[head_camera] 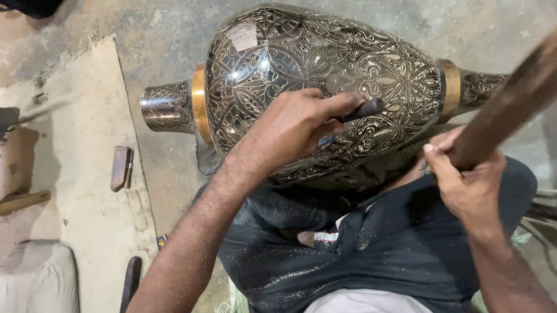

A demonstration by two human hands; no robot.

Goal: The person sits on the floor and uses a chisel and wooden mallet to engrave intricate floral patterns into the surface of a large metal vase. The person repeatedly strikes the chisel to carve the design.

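Across our lap, just ahead of both hands, we see a large engraved metal vase (pixel 325 79) lying on its side. Its long axis runs left to right across the view: the narrow neck with a brass-coloured band points to our left, the foot with a second band to our right. The belly rests against our dark trousers (pixel 357 247) and sits above the concrete floor (pixel 160 30).

Our left hand (pixel 296 127) is the nearer one: it lies directly on the vase's belly, fingers closed narrowly round a small dark chisel (pixel 361 111), whose shaft lies nearly along the vase's axis with its visible end toward the foot.

Our right hand (pixel 464 183) is just off the vase, below its foot end, clenched round a wooden mallet handle (pixel 520 96) that rises steeply up and to the right, blurred at its far end; we cannot see its head.

On the mat (pixel 85 183) at left, well apart, lie a small flat block (pixel 121 168) and a wooden tool handle (pixel 14 204).
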